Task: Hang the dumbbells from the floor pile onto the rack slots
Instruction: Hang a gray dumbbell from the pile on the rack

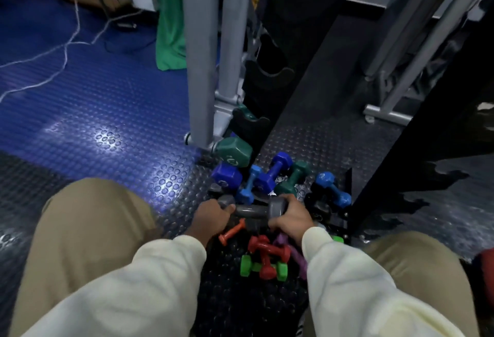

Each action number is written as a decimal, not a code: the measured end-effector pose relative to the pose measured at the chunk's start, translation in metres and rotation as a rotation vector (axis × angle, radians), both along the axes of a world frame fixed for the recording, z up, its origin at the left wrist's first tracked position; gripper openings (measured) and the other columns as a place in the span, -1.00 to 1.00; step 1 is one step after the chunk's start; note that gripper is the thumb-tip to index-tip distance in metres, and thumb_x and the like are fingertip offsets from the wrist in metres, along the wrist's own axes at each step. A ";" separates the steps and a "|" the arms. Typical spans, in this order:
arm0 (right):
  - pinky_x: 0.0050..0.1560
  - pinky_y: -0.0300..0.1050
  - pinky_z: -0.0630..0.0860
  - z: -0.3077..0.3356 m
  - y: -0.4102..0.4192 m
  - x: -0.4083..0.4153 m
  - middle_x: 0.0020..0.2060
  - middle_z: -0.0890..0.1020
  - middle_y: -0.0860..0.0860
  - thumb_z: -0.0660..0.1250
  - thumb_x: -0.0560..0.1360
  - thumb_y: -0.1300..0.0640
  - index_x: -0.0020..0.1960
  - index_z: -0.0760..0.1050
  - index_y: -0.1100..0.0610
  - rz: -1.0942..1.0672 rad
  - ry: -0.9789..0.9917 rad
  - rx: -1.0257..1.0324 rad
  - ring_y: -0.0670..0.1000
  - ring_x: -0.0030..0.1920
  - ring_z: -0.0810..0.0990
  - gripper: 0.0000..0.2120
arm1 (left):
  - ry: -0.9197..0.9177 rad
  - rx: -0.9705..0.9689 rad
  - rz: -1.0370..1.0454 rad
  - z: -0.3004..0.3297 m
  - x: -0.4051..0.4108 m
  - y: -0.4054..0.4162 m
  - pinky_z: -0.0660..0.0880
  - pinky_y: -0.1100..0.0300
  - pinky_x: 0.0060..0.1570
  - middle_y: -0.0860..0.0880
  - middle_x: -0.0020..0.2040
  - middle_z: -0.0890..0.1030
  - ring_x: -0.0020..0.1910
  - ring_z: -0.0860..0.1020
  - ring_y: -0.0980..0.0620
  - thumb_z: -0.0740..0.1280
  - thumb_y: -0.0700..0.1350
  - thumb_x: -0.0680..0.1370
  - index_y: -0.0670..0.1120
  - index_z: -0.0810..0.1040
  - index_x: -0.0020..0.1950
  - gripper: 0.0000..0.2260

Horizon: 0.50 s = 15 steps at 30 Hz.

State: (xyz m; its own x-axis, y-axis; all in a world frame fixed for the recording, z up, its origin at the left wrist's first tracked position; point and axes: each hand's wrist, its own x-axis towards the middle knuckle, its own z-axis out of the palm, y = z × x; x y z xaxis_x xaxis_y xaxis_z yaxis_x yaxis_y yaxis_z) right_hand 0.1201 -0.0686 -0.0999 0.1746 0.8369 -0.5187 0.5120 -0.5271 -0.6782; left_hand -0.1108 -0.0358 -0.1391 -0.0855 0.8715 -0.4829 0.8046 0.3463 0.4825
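Hands, left (211, 215) and right (287, 213), grip a grey dumbbell (251, 211); beyond them one green dumbbell (235, 150) seems racked, pile (267, 253) remaining.

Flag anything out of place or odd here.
Dumbbells lie jumbled on the floor at the rack's foot instead of in its slots: the red ones crisscross the green one. Loose white cables trail over the blue mat. Both hands grip a grey dumbbell.

We count one grey dumbbell (251, 211) held at both ends, four blue ones (270, 173) just beyond it. Nearer than the grip lie two red (267, 253), one orange (232, 231).
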 end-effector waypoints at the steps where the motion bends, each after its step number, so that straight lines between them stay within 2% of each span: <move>1: 0.10 0.01 0.67 0.004 0.001 -0.005 0.06 0.67 -0.03 0.59 0.07 0.11 0.31 0.47 -0.07 0.008 0.009 0.026 0.04 0.03 0.67 -0.19 | 0.005 0.025 0.015 0.008 -0.006 -0.002 0.54 0.03 0.18 -0.24 0.13 0.69 0.19 0.63 -0.24 0.31 0.25 0.61 -0.22 0.65 0.18 -0.47; 4: 0.18 -0.01 0.62 0.019 0.002 -0.021 0.10 0.67 -0.02 0.57 0.04 0.02 0.35 0.49 -0.01 0.034 0.024 0.101 0.03 0.08 0.65 -0.14 | -0.006 0.086 0.087 0.031 -0.023 -0.004 0.56 0.02 0.12 -0.24 0.06 0.70 0.12 0.65 -0.24 0.35 0.24 0.58 -0.23 0.66 0.09 -0.49; 7: 0.10 -0.11 0.56 0.036 0.002 -0.035 0.14 0.66 -0.04 0.58 0.12 0.09 0.35 0.49 -0.04 0.057 0.050 0.162 0.01 0.08 0.64 -0.20 | -0.009 0.153 0.153 0.053 -0.039 -0.005 0.57 0.04 0.07 -0.20 0.02 0.71 0.08 0.65 -0.23 0.36 0.27 0.56 -0.20 0.66 0.04 -0.49; 10: 0.14 -0.06 0.57 0.049 0.002 -0.049 0.16 0.64 -0.06 0.63 0.12 0.12 0.33 0.50 -0.07 0.068 0.080 0.232 -0.01 0.11 0.63 -0.20 | -0.045 0.190 0.248 0.071 -0.053 -0.006 0.52 0.05 0.08 -0.18 0.04 0.70 0.11 0.63 -0.23 0.37 0.25 0.56 -0.16 0.66 0.07 -0.54; 12: 0.23 0.00 0.57 0.056 0.002 -0.058 0.19 0.62 -0.08 0.67 0.10 0.11 0.31 0.50 -0.09 0.063 0.097 0.293 -0.02 0.13 0.62 -0.19 | -0.120 0.234 0.335 0.078 -0.061 -0.004 0.54 0.04 0.13 -0.15 0.03 0.71 0.12 0.63 -0.21 0.40 0.24 0.55 -0.11 0.66 0.09 -0.58; 15: 0.29 -0.02 0.56 0.067 0.001 -0.069 0.21 0.60 -0.11 0.71 0.13 0.10 0.32 0.50 -0.13 0.051 0.125 0.389 -0.07 0.16 0.61 -0.19 | -0.280 0.302 0.472 0.086 -0.064 -0.001 0.50 0.06 0.07 -0.05 -0.07 0.67 0.02 0.61 -0.13 0.43 0.19 0.55 -0.05 0.61 0.00 -0.69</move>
